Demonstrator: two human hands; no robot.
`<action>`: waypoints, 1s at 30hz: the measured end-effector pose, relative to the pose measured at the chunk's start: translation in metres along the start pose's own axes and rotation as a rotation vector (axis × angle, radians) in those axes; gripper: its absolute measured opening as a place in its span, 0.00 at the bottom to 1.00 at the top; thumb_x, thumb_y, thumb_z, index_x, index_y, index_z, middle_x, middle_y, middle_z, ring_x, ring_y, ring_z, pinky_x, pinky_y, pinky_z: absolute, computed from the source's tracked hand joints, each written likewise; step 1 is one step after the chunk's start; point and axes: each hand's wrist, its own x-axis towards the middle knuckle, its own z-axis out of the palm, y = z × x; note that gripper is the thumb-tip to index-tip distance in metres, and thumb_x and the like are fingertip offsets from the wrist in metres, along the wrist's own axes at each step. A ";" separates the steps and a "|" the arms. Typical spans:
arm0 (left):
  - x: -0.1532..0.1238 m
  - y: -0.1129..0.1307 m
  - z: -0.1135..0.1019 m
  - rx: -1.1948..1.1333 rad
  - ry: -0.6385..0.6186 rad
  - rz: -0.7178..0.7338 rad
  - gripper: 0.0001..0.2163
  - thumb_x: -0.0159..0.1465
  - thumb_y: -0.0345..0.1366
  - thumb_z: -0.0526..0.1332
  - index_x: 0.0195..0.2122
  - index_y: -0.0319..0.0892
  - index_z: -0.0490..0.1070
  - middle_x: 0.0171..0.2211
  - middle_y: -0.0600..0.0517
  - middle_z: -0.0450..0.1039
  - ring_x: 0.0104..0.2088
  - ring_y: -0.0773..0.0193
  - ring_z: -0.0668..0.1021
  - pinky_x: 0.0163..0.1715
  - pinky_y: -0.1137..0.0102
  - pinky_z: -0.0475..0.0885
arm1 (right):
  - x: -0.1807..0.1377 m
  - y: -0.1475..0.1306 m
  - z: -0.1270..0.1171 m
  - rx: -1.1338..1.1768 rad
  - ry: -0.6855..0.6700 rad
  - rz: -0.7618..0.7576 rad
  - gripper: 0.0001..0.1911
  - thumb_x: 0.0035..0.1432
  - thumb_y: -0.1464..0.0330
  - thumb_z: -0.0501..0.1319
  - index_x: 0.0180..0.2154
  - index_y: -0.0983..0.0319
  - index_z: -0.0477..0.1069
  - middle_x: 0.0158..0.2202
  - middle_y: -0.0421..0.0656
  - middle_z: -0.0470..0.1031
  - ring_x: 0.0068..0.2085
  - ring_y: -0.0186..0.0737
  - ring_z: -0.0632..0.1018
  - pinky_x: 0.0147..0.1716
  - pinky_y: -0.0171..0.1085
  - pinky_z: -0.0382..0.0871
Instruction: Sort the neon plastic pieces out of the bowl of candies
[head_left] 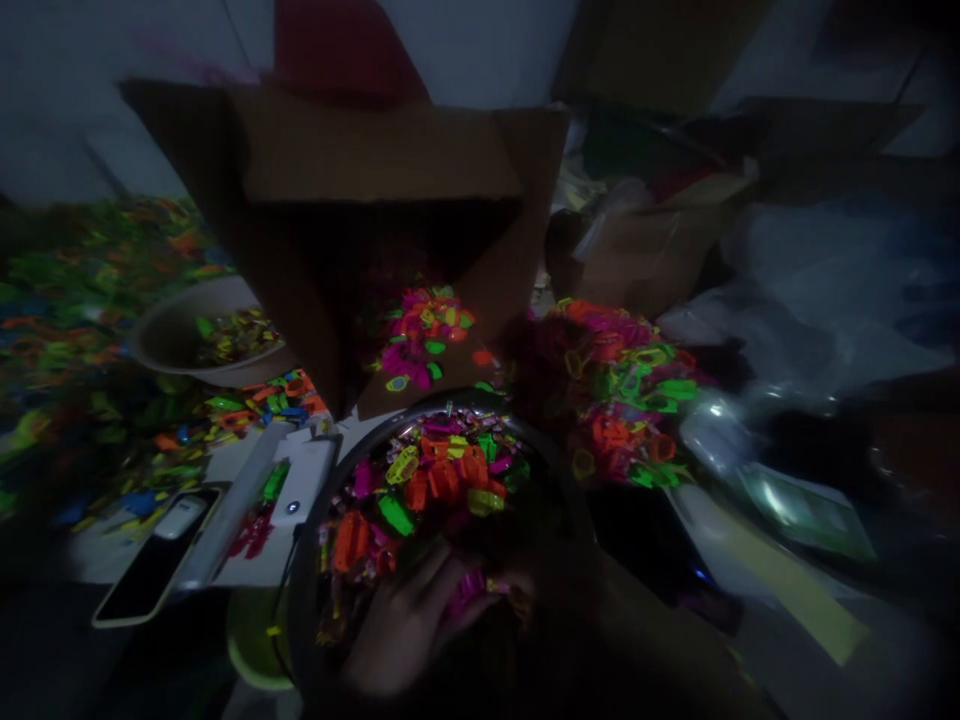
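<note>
1. Status: my read is partway. Done: a small batch of coloured pieces (431, 320) lies inside the box (382, 155), more are in the basin (305, 560). Left: one piece in hand, plus the left heap (75, 270) and right heap (630, 370), both loose. Can't tell whether pieces go into the basin or come out of it.
2. Box: cardboard, flaps spread, mouth facing the wearer, just behind the basin. Pink, orange, green, yellow pieces near the mouth; deeper inside too dark to tell.
3. Left heap: big, mostly green and orange, blurred. Right heap: smaller, pink, orange, green, beside the box.
4. Basin: dark rim, front and centre. Orange, green, yellow, pink pieces on top of small wrapped-looking bits. Right half in shadow, contents there unclear.
5. Bowl (202, 376): left of the box, part-filled with small yellowish bits plus some green.
6. Bucket (259, 640): yellow-green, low at the desk (221, 465) edge, contents not visible.
7. Left hand (409, 620): over the near side of the basin, fingers closed round the pink piece. Right hand (525, 585): dim shape just right of that, grip can't be told.
8. Phone (150, 560): left of the basin, near the desk edge.
9. Pink piece (466, 590): at the left fingertips, above the basin contents.
</note>
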 end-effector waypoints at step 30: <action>0.003 -0.003 -0.007 0.158 -0.147 0.167 0.14 0.67 0.27 0.46 0.32 0.41 0.71 0.31 0.50 0.77 0.34 0.61 0.78 0.26 0.74 0.73 | -0.001 0.008 0.019 0.129 -0.008 0.119 0.14 0.66 0.64 0.49 0.42 0.63 0.71 0.43 0.43 0.73 0.42 0.35 0.76 0.40 0.38 0.74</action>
